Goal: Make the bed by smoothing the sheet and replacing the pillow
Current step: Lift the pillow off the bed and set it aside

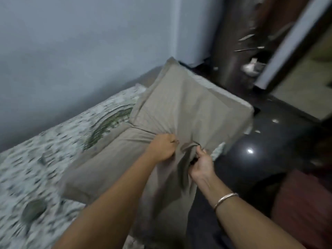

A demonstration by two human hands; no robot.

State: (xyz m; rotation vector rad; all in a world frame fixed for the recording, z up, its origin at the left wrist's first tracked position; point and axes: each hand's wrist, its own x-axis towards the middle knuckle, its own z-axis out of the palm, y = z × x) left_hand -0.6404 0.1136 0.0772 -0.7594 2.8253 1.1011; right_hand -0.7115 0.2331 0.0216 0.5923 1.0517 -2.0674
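Note:
A beige pillow (190,105) is lifted and tilted over the bed's corner, its far edge raised. My left hand (162,146) grips its bunched near edge. Just to the right, my right hand (201,163), with a metal bangle on the wrist, pinches the same bunched cloth. A second beige pillow (111,162) lies flat on the bed under and left of my arms. The bed sheet (46,159), white with a green pattern, covers the mattress to the left. The whole frame is motion-blurred.
A pale blue wall (80,51) runs along the bed's far side. Dark glossy floor (260,153) lies right of the bed. A dark wooden post (239,42) and door frame stand at the back right. Something reddish (303,203) sits at the lower right.

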